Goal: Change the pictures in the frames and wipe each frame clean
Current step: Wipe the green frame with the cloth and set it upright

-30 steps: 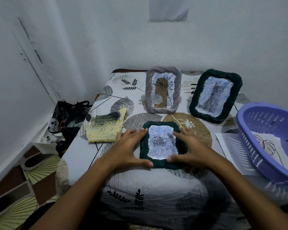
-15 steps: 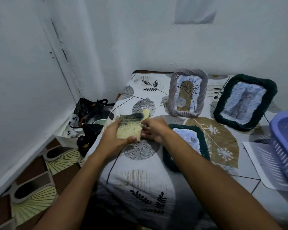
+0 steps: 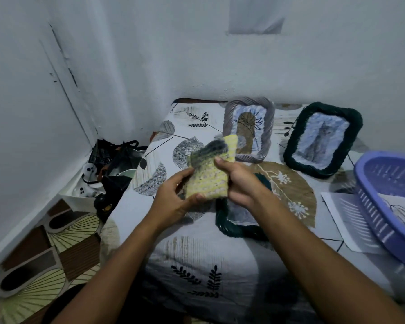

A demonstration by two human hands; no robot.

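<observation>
— Above the near middle of the table (image 3: 220,265), what do the two hands hold?

— A yellow knitted cloth (image 3: 207,175) with a dark grey patch at its top. The left hand (image 3: 173,199) grips its left edge and lower corner, thumb across the front and fingers (image 3: 198,197) curled under. The right hand (image 3: 241,183) pinches the right edge, thumb on the front face, the other fingers hidden behind the cloth. The cloth is lifted off the table, standing roughly upright between the hands.

— And the frames?

— A small dark green frame (image 3: 234,230) lies flat on the leaf-print tablecloth, just below the right hand and wrist, which cover its upper part; a pale picture shows inside it, blurred. Farther back, a grey twisted-rope frame (image 3: 267,127) leans against the wall, holding a picture of a brown shape with black line leaves. To its right a larger dark green frame (image 3: 323,139) leans tilted, with a pale picture of what looks like a grey cat.

— Anything at the right edge?

— A purple slatted basket (image 3: 369,206) sits there with a line-drawn sheet (image 3: 400,211) inside, and a white paper (image 3: 344,218) lies partly under it. Left of the table, dark bags (image 3: 115,160) lie on the patterned floor by the wall.
</observation>
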